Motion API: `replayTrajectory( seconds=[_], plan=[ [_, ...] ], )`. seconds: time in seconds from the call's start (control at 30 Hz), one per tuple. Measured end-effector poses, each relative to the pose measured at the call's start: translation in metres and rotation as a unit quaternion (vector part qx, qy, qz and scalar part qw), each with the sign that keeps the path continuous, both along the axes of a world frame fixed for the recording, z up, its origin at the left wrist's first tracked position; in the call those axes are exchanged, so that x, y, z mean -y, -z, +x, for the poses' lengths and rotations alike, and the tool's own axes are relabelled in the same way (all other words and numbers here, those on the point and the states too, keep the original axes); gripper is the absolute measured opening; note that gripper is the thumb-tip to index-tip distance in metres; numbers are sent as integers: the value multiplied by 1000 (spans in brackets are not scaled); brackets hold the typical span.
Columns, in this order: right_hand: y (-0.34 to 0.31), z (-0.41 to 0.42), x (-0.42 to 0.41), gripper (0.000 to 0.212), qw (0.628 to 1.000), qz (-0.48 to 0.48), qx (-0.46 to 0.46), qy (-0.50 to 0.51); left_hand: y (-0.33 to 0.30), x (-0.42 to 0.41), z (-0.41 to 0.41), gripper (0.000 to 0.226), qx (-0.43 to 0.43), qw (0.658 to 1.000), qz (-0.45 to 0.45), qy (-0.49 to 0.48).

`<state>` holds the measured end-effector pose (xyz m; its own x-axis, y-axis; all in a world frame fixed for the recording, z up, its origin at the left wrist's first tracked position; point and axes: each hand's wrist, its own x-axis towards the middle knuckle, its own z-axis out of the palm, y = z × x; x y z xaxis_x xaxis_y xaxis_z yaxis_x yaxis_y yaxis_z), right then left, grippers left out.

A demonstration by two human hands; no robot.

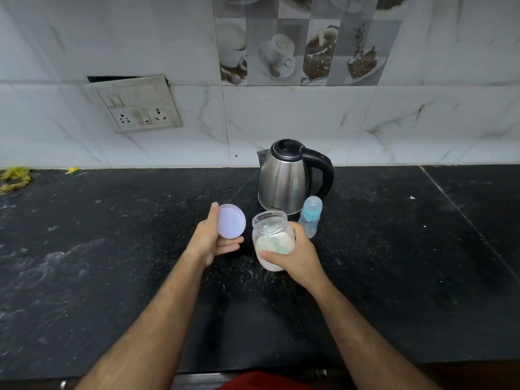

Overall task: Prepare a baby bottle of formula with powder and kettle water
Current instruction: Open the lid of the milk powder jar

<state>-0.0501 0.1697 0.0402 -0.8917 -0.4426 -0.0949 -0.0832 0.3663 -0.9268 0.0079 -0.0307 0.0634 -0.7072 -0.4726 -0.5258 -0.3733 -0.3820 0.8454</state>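
Fingers of the right hand [298, 256] curl in a firm grip round one open jar [272, 240] of white powder, held over the black surface [112, 263], while the left hand [209, 239] pinches one round lid [231, 225] between thumb and fingers just beside the jar's mouth. Behind them stand one steel kettle [287, 178] and, close at its right, one capped baby bottle [310, 216]; one socket plate [135, 104] hangs on the tiled wall.

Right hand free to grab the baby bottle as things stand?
Probably not yet. The right hand grips the open powder jar, so it is occupied. The baby bottle stands just behind it beside the kettle, with nothing between.
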Motion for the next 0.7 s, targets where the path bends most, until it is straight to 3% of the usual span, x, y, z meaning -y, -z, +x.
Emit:
replayTrajectory(
  seconds=[0.13, 0.23, 0.43, 0.57, 0.7],
  plan=[
    [1, -2, 0, 75, 1000, 14, -1, 7, 35, 25, 4, 55, 26, 996, 81, -35],
    [1, -3, 1, 75, 1000, 22, -1, 3, 58, 39, 2, 43, 53, 997, 49, -33],
    [4, -4, 5, 74, 999, 37, 4, -4, 84, 58, -8, 29, 140, 983, -112, -31],
    [8, -6, 8, 76, 999, 42, -3, -1, 86, 69, -11, 18, 222, 928, -298, 7],
    [12, -7, 9, 79, 999, 51, -12, 9, 85, 76, -8, 29, 279, 879, -387, 25]
  ],
)
